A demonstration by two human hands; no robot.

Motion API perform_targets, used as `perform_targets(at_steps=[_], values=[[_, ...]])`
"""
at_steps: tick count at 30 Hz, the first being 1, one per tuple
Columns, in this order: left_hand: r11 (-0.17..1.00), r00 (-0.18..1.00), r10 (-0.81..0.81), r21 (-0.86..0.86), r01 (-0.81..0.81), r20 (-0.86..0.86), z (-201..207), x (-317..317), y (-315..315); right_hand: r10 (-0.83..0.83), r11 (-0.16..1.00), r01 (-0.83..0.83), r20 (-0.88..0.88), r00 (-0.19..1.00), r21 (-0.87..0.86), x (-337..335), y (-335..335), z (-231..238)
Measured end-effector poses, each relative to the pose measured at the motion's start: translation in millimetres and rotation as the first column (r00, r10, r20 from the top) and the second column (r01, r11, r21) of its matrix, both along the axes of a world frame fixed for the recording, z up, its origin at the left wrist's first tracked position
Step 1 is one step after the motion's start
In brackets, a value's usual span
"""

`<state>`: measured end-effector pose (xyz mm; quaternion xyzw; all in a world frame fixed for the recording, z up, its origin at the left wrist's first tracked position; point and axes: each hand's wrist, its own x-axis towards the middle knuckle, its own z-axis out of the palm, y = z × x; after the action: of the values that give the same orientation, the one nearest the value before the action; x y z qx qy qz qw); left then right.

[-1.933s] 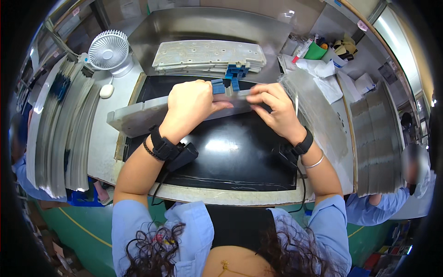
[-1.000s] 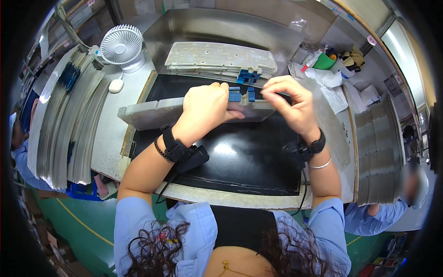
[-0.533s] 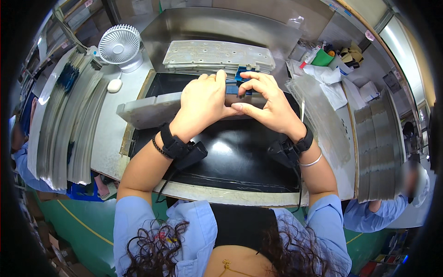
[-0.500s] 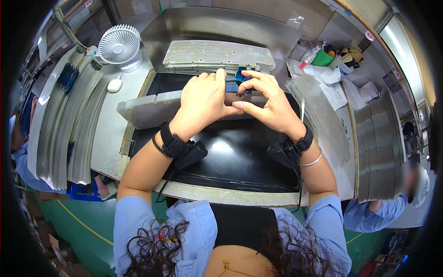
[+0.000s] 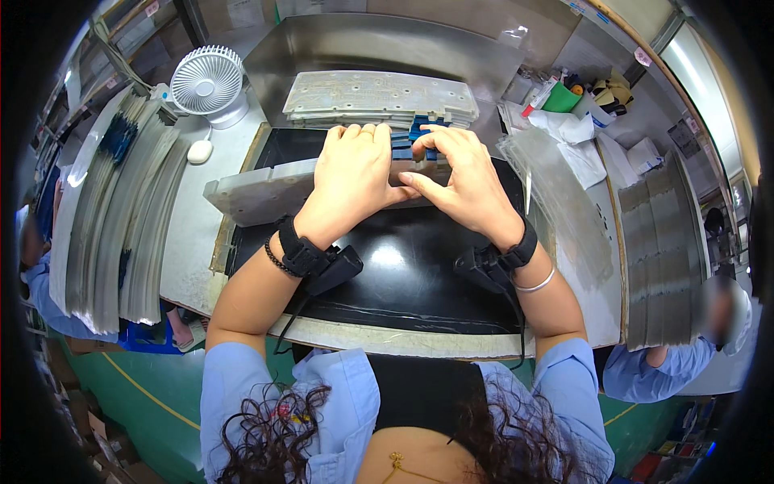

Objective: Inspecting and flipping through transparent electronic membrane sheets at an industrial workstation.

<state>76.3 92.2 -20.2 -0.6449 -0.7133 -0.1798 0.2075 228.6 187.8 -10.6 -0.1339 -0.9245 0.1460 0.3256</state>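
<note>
A thick whitish-grey plate with holes stands tilted on its long edge across the black work surface. My left hand is closed over its upper edge, fingers on the far side and thumb toward the middle. Small blue plastic strips show between my hands at the plate's top. Curled around these strips, my right hand has its fingers bent over them and its thumb near the left thumb; the exact contact is partly hidden. Behind lies a stack of similar pale plates.
A white fan and a white mouse-like object stand at the left. Piles of grey sheets rise at the left and right. Loose clear sheets lie right of the black mat. Co-workers sit at both sides.
My right hand has shifted slightly left and down, its fingers curling closer over the blue strips. The left hand and the plate stay nearly in place.
</note>
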Motion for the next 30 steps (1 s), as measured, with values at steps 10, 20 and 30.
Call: perform_targets(at_steps=[10,20,30], values=[[1.000,0.999,-0.023,0.018,0.023,0.022,-2,0,0,-0.020,0.999,0.019,-0.013,1.000,-0.042,-6,-1,2],[0.999,0.999,-0.001,0.049,-0.001,0.035,-2,-1,-1,0.232,0.823,-0.285,-0.166,0.958,-0.492,2,20,3],[0.991,0.987,-0.005,0.133,0.027,-0.159,2,-8,2,0.073,0.684,-0.252,-0.279,0.957,-0.684,21,56,-52]])
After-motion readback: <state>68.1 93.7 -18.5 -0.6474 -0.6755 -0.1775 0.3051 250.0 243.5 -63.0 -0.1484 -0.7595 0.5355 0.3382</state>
